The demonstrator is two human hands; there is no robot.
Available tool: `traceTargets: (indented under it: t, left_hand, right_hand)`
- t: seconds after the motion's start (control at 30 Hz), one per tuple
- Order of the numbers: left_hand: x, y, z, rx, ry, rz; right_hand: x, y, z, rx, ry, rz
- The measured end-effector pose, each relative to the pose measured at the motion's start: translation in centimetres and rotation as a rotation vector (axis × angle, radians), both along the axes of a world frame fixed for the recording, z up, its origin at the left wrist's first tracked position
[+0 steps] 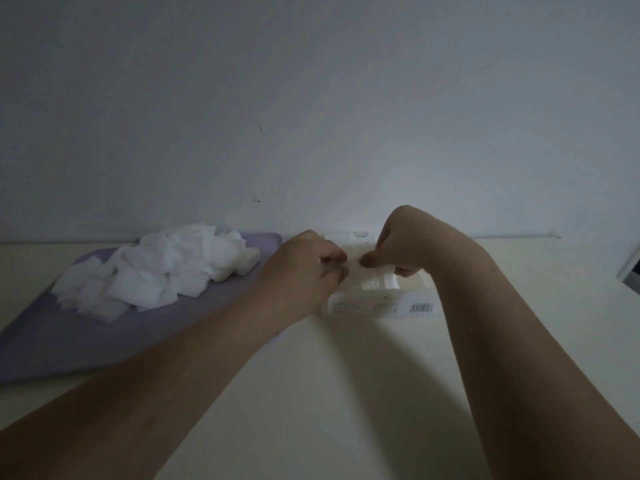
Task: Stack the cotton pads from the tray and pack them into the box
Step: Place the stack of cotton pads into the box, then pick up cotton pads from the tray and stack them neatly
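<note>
A loose heap of white cotton pads [162, 268] lies on a lilac tray [69, 341] at the left. A pale box [381, 306] with a barcode on its front stands right of the tray, against the wall. Inside it a row of stacked pads [379, 280] shows. My left hand [304, 271] and my right hand [398, 244] meet over the box, fingers curled, pinching a small white stack of pads [353, 259] between them. The box's far part is hidden behind my hands.
A cream table [346, 393] runs to a plain grey wall [311, 98] close behind the box and tray. At the far right edge a dark object [632, 261] pokes into view.
</note>
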State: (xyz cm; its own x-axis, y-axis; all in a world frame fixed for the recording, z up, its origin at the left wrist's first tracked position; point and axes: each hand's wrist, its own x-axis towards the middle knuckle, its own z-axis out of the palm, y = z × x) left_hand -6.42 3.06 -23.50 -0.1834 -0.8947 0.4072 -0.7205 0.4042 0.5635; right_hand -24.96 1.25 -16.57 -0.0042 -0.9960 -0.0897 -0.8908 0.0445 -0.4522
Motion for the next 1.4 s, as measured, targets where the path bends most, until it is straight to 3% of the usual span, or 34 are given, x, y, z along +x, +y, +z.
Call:
traceTargets:
  t: [0.23,0.3,0.4,0.47,0.6,0.7,0.77,0.93,1.17,1.3,1.4]
  left_hand:
    - [3.0,2.0,0.1,-0.079,0.103,-0.025]
    - [5.2,2.6,0.2,-0.099,0.052,-0.029]
    - [9.0,3.4,0.2,-0.114,-0.100,0.024]
    - [12.0,4.3,0.3,-0.154,-0.164,0.094]
    - [18.2,5.6,0.3,-0.221,-0.153,0.323]
    - [22.2,5.6,0.1,0.016,-0.184,0.470]
    - [23.7,5.1,-0.5,0.120,-0.148,0.461]
    - [22.1,3.6,-2.0,0.120,-0.062,0.353]
    - [19.7,3.3,-3.5,-0.044,-0.043,0.202]
    - [19.4,3.3,-2.4,-0.102,0.135,0.258]
    - [18.7,3.0,-2.3,-0.017,0.102,0.299]
  right_hand:
    - [1.7,1.2,1.7,-0.255,0.224,-0.054]
    - [4.4,2.1,1.1,-0.400,0.117,0.001]
    - [9.7,3.9,-1.9,-0.572,-0.205,0.195]
    - [12.9,5.2,-4.8,-0.575,-0.294,0.363]
    - [14.5,6.3,-9.7,-0.577,-0.159,0.525]
    - [14.1,6.1,-10.9,-0.594,-0.143,0.475]
    - [14.4,5.7,-11.0,-0.588,-0.194,0.438]
    - [14.6,5.5,-11.1,-0.532,-0.216,0.442]
    - [14.9,5.0,-11.3,-0.491,-0.213,0.433]
    - [15.0,5.0,-11.2,-0.517,-0.175,0.478]
    - [15.1,4.7,-11.6,-0.565,-0.158,0.573]
